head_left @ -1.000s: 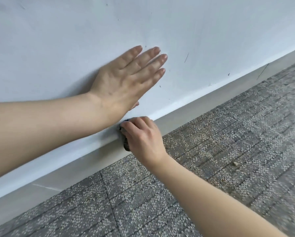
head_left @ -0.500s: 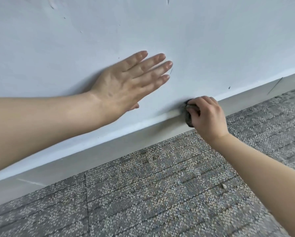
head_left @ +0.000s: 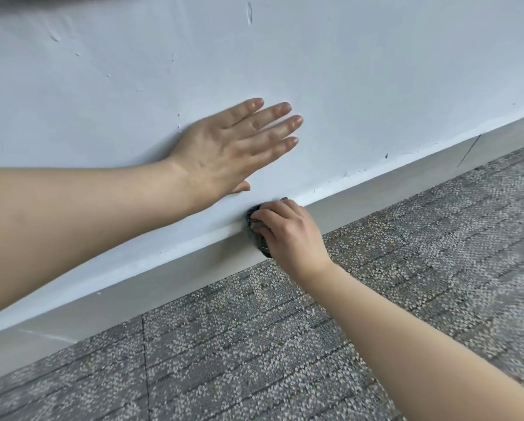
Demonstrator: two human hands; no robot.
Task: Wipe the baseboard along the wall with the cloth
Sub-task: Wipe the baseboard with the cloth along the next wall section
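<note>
One cloth (head_left: 262,246) on baseboard (head_left: 163,281) under right hand (head_left: 288,232), left hand (head_left: 221,156) on wall (head_left: 376,71)

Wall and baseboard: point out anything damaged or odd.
The wall is pocked with small chips and scuffs, notably an oval mark near the top. The baseboard carries a dark diagonal scratch at the right and a pale streak at the lower left. Nothing is spilled.
</note>
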